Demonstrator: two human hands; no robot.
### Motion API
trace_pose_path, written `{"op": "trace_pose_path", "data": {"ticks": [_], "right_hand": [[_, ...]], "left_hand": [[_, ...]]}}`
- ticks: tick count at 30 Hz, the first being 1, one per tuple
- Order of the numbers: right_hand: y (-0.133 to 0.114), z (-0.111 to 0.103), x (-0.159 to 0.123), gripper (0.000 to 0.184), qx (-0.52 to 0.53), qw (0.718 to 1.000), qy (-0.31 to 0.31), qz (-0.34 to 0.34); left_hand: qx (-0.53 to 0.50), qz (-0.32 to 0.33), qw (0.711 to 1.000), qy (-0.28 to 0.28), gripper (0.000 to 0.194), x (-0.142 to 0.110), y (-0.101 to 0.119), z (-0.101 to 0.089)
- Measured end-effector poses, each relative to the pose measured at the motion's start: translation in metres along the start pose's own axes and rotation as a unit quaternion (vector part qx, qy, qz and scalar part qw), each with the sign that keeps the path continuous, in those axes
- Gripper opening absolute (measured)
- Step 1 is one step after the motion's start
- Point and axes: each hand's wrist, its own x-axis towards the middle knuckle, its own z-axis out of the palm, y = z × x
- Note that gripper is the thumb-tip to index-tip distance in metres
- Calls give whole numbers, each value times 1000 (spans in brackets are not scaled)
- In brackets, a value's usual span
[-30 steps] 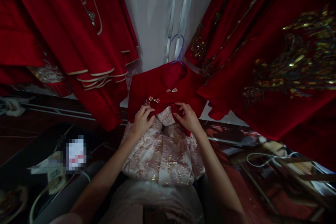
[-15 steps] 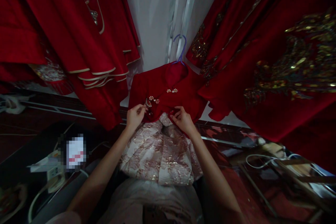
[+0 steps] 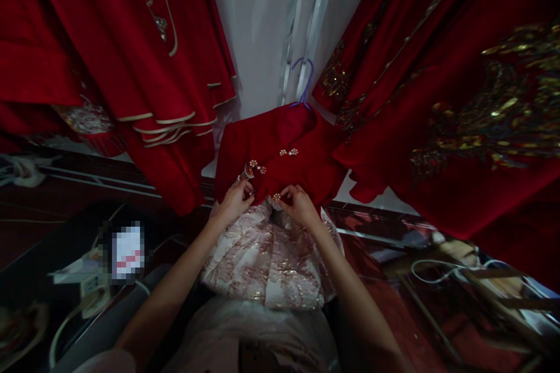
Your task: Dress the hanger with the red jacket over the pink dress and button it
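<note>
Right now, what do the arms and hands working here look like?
The grip is human: a bare, ungloved left hand and a bare, ungloved right hand. Both slender forearms are uncovered, with no cables or markings visible. A pale, rounded cloth edge, possibly a sleeve, shows near the left elbow.

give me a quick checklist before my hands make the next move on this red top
1. Left hand at the red top's lower front: ok.
2. Right hand at the lower flower ornament: ok, fingertips beside it.
3. Lower flower ornament fastened: cannot tell.
4. Upper flower ornament free of fingers: ok.
5. Purple hanger at the neckline: ok, hook showing above.
6. Brocade fabric fully in view: not ok, partly covered by the forearms.
</note>
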Motion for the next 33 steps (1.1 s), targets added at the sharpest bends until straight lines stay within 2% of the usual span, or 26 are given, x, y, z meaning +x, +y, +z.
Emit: {"op": "trace_pose_path", "data": {"ticks": [3,6,9,12,15,18,21,23,25,28,33], "right_hand": [[-3,6,0,24,16,1000,10,-1],[-3,12,1,14,41,999,1,-6],[0,15,2,12,71,997,-19,-7],[3,18,2,19,64,998,-21,-8],[4,20,1,22,41,999,-13,7],[-1,15,1,20,86,995,-38,39],[-15,5,3,25,171,984,-44,34],[-24,1,6,25,197,980,-30,23],[-32,2,12,25,203,979,-26,22],[-37,14,24,22,207,977,-24,32],[-37,36,40,12,201,979,20,38]], "left_hand": [[14,2,1000,-22,16,-2,1,2],[13,-1,1000,-27,16,-3,3,5],[-12,-26,1000,10,11,-4,3,7],[-58,-55,995,55,17,-2,1,8],[-130,-80,987,47,25,0,-1,7],[-229,-110,967,14,29,3,-1,5],[-337,-174,925,-23,34,5,0,0],[-388,-214,895,-44,38,5,2,-4],[-413,-237,877,-57,39,5,3,-7],[-431,-251,865,-55,41,4,2,-7],[-450,-247,857,-38,45,2,1,-2]]}}
